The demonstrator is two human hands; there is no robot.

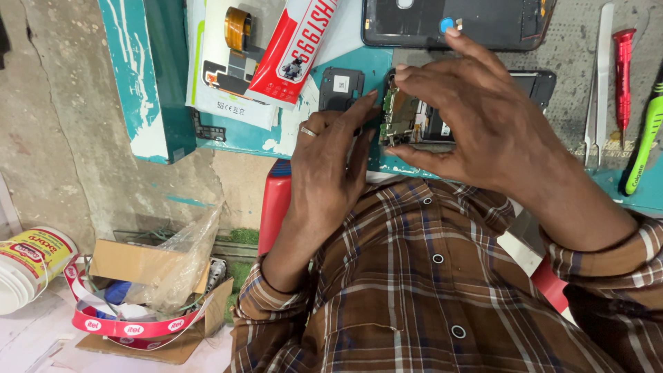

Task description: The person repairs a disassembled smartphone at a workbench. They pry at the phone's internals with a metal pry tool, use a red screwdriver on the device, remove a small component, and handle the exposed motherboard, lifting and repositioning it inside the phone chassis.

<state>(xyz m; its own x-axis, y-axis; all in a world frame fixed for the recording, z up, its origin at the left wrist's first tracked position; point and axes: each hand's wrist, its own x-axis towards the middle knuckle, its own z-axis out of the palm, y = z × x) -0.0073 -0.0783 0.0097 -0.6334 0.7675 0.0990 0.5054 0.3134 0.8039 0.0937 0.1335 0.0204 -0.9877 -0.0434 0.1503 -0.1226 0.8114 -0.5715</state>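
Observation:
An opened phone [442, 124] with its back cover off lies on the teal table edge, a green circuit board [399, 114] showing at its left end. My left hand [328, 162], with a ring on one finger, steadies the phone's left end with its fingertips on the board. My right hand [476, 114] arches over the phone, its fingers pinching the board from the top and bottom. A small black plastic cover piece [340, 88] lies just left of the phone.
A black phone back cover [456, 24] lies further back. A red-and-white glue tube [293, 48] rests on a white box [221, 76]. Metal tweezers [598, 83], a red screwdriver [623, 69] and a green pry tool [646, 138] lie at the right. A cardboard box [148, 290] sits on the floor.

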